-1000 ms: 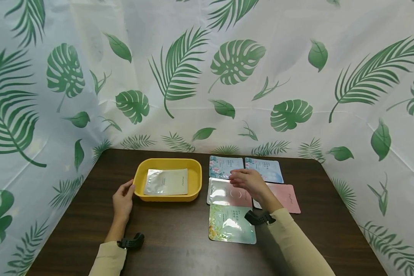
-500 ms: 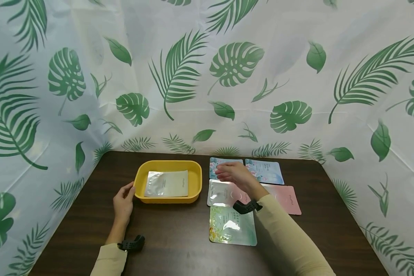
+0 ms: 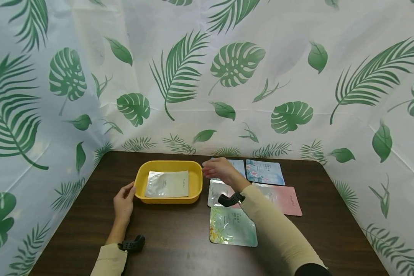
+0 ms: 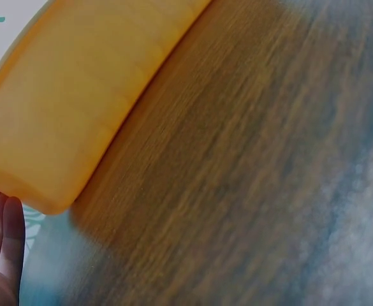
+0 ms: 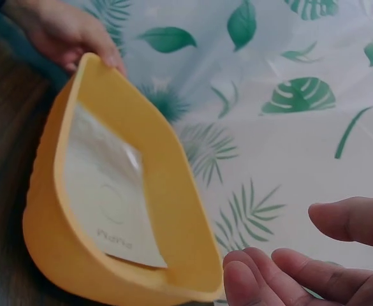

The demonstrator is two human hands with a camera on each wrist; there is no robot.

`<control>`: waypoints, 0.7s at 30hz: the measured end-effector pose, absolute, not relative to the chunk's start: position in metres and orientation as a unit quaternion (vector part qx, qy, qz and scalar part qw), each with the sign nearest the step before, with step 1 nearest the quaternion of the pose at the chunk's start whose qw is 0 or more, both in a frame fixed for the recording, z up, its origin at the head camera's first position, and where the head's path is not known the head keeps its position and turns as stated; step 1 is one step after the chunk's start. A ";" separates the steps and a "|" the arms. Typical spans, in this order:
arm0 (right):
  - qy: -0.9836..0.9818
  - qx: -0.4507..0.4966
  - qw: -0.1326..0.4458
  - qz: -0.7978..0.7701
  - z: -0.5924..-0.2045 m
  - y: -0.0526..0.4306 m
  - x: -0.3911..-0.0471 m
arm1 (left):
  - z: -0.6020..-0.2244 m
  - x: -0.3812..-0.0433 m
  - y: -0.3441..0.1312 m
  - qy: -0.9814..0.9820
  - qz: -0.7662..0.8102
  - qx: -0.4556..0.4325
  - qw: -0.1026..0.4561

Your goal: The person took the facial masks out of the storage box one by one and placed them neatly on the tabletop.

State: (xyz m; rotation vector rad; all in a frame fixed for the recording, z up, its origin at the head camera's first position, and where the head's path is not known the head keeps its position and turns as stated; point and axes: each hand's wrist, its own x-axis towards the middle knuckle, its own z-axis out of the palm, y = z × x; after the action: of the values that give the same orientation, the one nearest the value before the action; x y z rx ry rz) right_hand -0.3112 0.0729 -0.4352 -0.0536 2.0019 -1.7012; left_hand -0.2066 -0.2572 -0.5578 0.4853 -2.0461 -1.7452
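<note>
My left hand [image 3: 124,200] touches the left end of a yellow plastic tub [image 3: 167,200] with its fingertips. Those fingertips meet the tub's outer corner in the left wrist view. A silver-and-cream sheet mask packet [image 3: 167,184] lies flat inside the tub. Beside the tub's right rim hovers my right hand [image 3: 220,170], its palm turned left and holding nothing. In the right wrist view its thumb and fingers [image 5: 304,274] are apart. Under or behind it are a blue floral packet [image 3: 239,166] and a silver-and-pink packet [image 3: 217,191], both partly hidden.
Right of these lie another blue packet [image 3: 265,172] and another pink packet [image 3: 289,201]. Nearer the front is a green packet [image 3: 232,226]. All lie flat on the dark wooden table [image 3: 179,237]. A leaf-patterned curtain [image 3: 193,76] hangs behind the table.
My right hand has moved left, from above the pink and blue packets to the tub's right rim. The left hand, tub and packets stay where they were.
</note>
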 end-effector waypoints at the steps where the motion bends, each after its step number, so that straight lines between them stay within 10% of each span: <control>1: 0.738 -0.018 0.255 -0.624 -0.436 0.069 -0.312 | -0.558 -0.207 -0.257 -0.733 -0.625 0.175 0.203; 21: 0.760 -0.014 0.276 -0.589 -0.446 0.007 -0.310 | -0.556 -0.207 -0.258 -0.730 -0.633 0.176 0.189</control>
State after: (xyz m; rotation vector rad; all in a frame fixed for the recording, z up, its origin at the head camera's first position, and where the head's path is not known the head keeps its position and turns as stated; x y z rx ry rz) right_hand -0.3102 0.0074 -0.4464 -0.0379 2.0407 -1.5812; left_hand -0.2068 -0.2581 -0.5558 0.4940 -2.0521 -1.7818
